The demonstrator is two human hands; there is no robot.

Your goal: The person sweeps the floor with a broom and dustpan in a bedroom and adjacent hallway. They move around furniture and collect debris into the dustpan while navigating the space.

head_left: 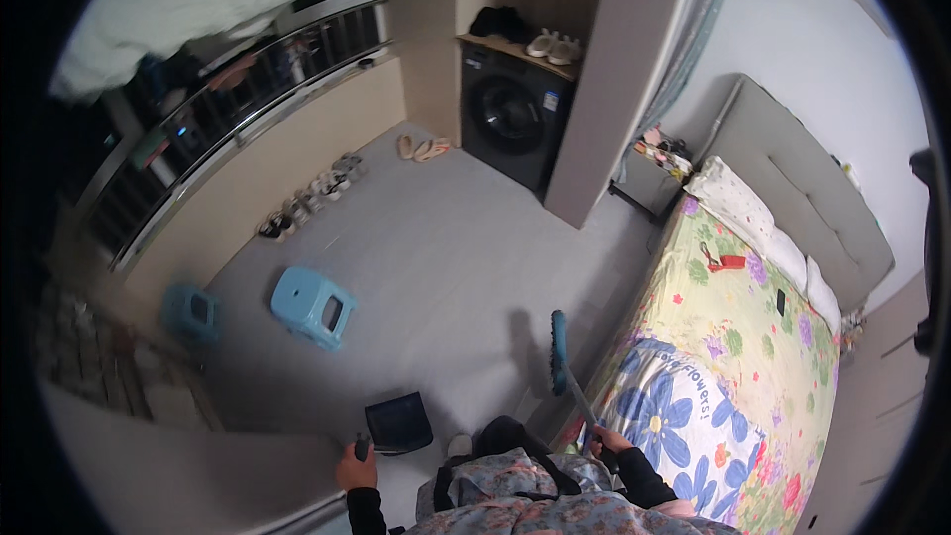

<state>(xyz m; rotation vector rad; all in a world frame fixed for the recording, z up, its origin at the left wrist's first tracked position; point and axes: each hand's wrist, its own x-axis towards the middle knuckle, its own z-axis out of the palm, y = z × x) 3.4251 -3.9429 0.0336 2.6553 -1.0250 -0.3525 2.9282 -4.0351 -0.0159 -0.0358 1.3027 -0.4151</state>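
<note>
At the lower left, my left hand (pixel 357 469) is closed around the dark handle of a dustpan (pixel 399 422). The dustpan is black and boxy, hanging low over the grey floor. My right hand (pixel 611 438) grips the grey stick of a brush (pixel 559 349) beside the bed's near edge. Its long blue head with bristles is lifted away from me, above the floor between the bed and my body. How the fingers wrap each handle is only partly visible.
To the right stands a bed (pixel 728 337) with a flowered sheet, a red item (pixel 728 263) and a dark phone-like object (pixel 781 301). Blue stools (pixel 312 299) are at left. Several shoes (pixel 312 198) line the low wall. A black washing machine (pixel 510 114) stands at the back.
</note>
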